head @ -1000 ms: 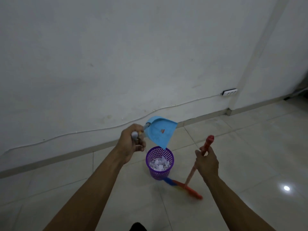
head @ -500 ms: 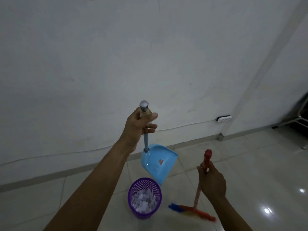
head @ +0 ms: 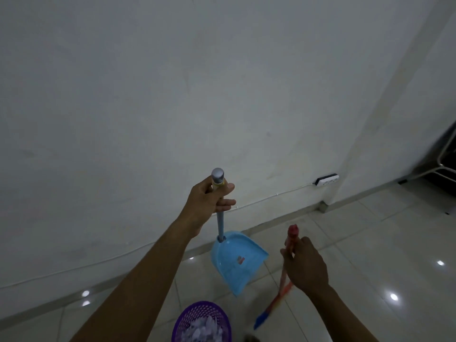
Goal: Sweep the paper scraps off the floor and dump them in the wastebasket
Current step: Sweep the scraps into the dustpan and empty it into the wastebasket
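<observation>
Left hand [head: 206,202] is gripping the blue dustpan [head: 237,261] handle; right hand [head: 307,266] is gripping the broom [head: 283,290], near the wastebasket [head: 201,322].

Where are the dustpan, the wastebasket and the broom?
dustpan [head: 233,266], head view, on its blue scoop.
wastebasket [head: 202,309], head view, on its purple mesh wall.
broom [head: 293,233], head view, on its red handle top.

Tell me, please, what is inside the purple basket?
White paper scraps lie piled inside the basket. Anything under the pile cannot be seen; the scraps cover it, and the picture's edge cuts off the basket's lower part.
</observation>
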